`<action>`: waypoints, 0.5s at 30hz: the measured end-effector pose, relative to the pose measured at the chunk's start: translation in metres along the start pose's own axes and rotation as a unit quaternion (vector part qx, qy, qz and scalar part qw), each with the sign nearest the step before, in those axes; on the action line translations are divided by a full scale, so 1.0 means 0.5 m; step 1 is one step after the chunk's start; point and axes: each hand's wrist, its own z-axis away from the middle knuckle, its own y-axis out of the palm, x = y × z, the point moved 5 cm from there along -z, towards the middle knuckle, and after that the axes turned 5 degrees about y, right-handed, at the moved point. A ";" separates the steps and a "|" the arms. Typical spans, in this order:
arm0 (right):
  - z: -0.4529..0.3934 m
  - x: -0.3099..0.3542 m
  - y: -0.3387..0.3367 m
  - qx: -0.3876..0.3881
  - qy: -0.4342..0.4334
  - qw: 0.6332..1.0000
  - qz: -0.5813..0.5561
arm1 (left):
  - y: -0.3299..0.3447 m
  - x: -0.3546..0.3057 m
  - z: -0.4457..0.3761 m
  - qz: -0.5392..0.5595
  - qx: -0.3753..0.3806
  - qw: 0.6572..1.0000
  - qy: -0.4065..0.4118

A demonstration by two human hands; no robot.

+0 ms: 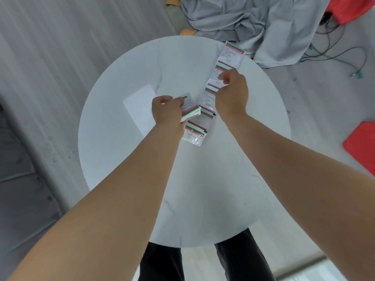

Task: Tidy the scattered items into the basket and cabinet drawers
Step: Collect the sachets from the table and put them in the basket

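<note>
While the person stood over it, the round table (125, 179) filled most of the view, white and nearly bare. Beyond its far edge a grey cloth (243, 23) lay crumpled on the floor, with red items and loose cables off to the right; no basket or cabinet showed anywhere.

On the table, left of centre, a blank white sheet (140, 107) lay flat and untouched.

A chain of joined sachets, the strip (231, 55), ran from the far right rim down toward the middle, each one white with a red and green band. It probably lay stretched out so that it could be folded up section by section into a compact bundle.

Near the centre, the stack (190, 112) of already gathered sachets sat in the left hand (167, 110), and one sachet (194, 134) hung below it on the table, seemingly the strip's near end.

The left hand's fingers were curled and pressed onto the stack, thumb side up, clamping the folds so they could not spring open. The stack jutted out to the right of those fingers.

The right hand (231, 94) hovered over the strip's middle, its fingers bunched in what looked like a pinch on one section; the contact itself was hidden under the knuckles. The strip passed beneath that hand, one end beyond the fingertips, the other running back toward the stack.
</note>
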 end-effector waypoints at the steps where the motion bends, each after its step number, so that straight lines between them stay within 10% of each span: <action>1: -0.032 0.003 -0.011 -0.031 -0.025 0.998 0.056 | 0.009 0.005 0.004 0.021 -0.014 1.000 0.008; 9: -0.176 -0.043 0.051 0.109 -0.111 0.903 0.401 | 0.027 0.018 0.026 0.001 -0.087 0.996 0.024; 15: -0.045 -0.084 0.036 0.040 -0.177 0.887 0.426 | -0.063 0.070 0.085 0.018 -0.165 0.986 -0.014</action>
